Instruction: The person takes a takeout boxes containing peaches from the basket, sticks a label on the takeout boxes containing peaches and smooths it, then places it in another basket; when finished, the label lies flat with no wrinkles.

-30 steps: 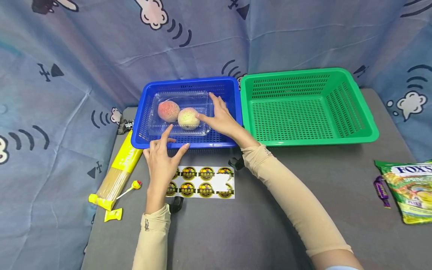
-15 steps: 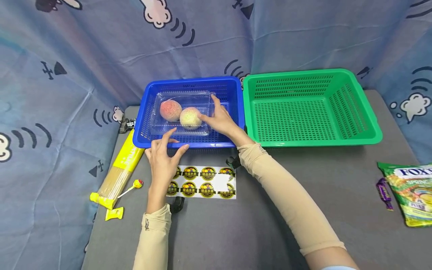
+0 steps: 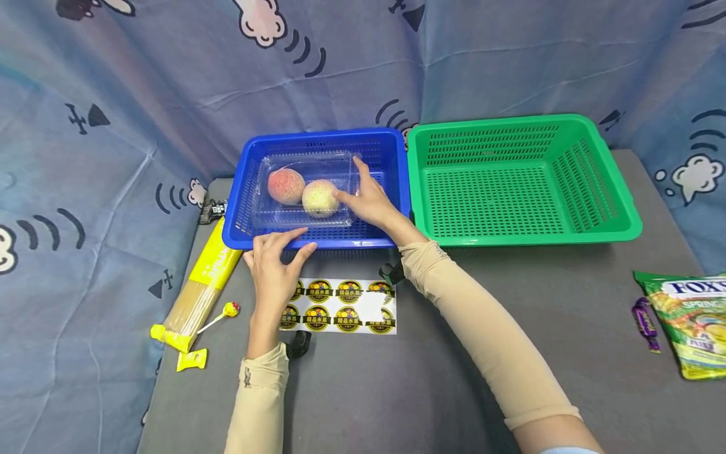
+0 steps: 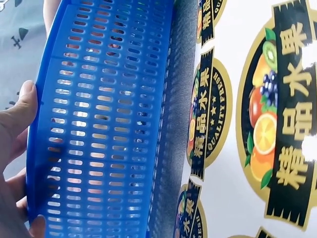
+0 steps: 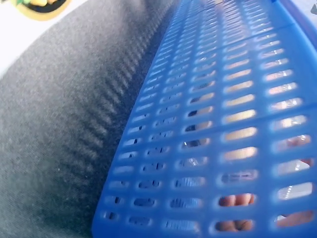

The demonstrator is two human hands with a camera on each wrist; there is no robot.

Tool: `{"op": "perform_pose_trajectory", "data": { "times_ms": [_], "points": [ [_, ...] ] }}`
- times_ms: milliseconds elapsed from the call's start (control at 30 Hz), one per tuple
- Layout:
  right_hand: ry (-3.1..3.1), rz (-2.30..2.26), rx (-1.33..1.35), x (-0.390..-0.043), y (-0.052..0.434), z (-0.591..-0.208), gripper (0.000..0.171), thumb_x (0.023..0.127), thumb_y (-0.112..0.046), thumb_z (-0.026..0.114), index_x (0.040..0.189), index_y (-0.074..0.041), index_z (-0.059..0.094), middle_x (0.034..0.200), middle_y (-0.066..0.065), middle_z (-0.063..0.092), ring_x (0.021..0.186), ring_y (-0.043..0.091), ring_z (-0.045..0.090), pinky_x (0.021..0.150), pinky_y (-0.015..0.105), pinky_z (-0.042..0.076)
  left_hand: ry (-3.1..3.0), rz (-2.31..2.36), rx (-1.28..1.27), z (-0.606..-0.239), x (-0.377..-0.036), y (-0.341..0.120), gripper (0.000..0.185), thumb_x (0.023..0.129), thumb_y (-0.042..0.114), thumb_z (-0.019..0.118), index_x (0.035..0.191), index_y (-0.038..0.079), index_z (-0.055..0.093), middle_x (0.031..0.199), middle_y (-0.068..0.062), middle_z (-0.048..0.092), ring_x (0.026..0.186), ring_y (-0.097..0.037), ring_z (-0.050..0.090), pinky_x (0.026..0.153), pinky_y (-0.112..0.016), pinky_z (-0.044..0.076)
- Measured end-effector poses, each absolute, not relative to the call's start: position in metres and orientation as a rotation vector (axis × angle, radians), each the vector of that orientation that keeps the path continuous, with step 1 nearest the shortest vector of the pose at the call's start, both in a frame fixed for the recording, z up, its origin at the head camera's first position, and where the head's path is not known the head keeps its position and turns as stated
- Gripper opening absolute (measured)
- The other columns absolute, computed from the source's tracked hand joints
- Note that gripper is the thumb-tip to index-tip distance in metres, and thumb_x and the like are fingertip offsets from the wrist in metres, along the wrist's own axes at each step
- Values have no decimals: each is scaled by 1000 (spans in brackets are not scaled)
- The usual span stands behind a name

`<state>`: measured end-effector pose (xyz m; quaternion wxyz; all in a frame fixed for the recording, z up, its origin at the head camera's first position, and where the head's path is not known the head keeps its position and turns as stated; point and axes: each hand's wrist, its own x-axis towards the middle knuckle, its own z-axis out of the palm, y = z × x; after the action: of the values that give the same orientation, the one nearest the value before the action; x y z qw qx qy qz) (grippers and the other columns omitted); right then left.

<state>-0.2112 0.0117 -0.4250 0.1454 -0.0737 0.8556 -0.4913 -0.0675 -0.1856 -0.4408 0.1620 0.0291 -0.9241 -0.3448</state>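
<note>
A clear plastic box [image 3: 278, 217] with two peaches in it lies in the blue basket [image 3: 377, 236]. One peach [image 3: 286, 186] is pinkish red, the other peach [image 3: 320, 198] pale yellow. My right hand [image 3: 371, 198] holds the box's right end, with its thumb over the lid beside the pale peach and its index finger at the far corner. In the right wrist view, fingertips [image 5: 237, 200] show through the basket's slots. My left hand [image 3: 269, 271] rests at the basket's near rim, with fingers reaching over it. The left thumb [image 4: 28, 99] shows against the rim in the left wrist view.
A green basket [image 3: 490, 239] adjoins on the right. A sticker sheet [image 3: 347, 307] lies in front of the blue basket. Left are a noodle pack [image 3: 207, 277], a lollipop [image 3: 229, 309] and a yellow packet [image 3: 191, 359]. Right are a purple candy [image 3: 645, 325] and a FOX'S bag [image 3: 694, 328].
My left index finger has drawn back from the box's near edge to the basket rim. My right hand stays at the box's right end. The view has shifted slightly.
</note>
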Motion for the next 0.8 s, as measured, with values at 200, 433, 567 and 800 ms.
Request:
{"op": "perform_pose_trajectory", "data": {
  "times_ms": [200, 433, 567, 800],
  "points": [
    [2489, -1551, -143, -209, 12, -421, 80, 102, -35, 65, 170, -27, 23, 86, 8, 49, 78, 23, 51, 75, 41, 48, -2597, -1038, 87, -441, -66, -183, 27, 93, 37, 82, 111, 17, 84, 115, -9, 74, 116, -32, 51, 101, -60, 23],
    [2571, -1604, -86, -207, 13, -418, 71, 102, -33, 64, 167, -29, 35, 69, -2, 39, 60, 13, 38, 59, 31, 36, -2581, -1041, 94, -442, -67, -182, 25, 91, 35, 83, 108, 16, 84, 114, -9, 75, 116, -33, 52, 101, -60, 23],
    [2600, -1612, -62, -205, 13, -416, 70, 102, -32, 64, 166, -28, 36, 79, 1, 47, 63, 13, 41, 61, 33, 37, -2580, -1035, 98, -442, -68, -181, 25, 91, 35, 84, 107, 16, 84, 113, -9, 75, 116, -33, 52, 102, -60, 23],
    [2647, -1609, 24, -202, 15, -410, 70, 100, -30, 64, 165, -25, 38, 78, 1, 46, 62, 14, 43, 63, 34, 40, -2584, -1047, 118, -441, -68, -180, 25, 90, 35, 84, 106, 16, 84, 113, -10, 75, 118, -33, 51, 102, -60, 22]
  ]
}}
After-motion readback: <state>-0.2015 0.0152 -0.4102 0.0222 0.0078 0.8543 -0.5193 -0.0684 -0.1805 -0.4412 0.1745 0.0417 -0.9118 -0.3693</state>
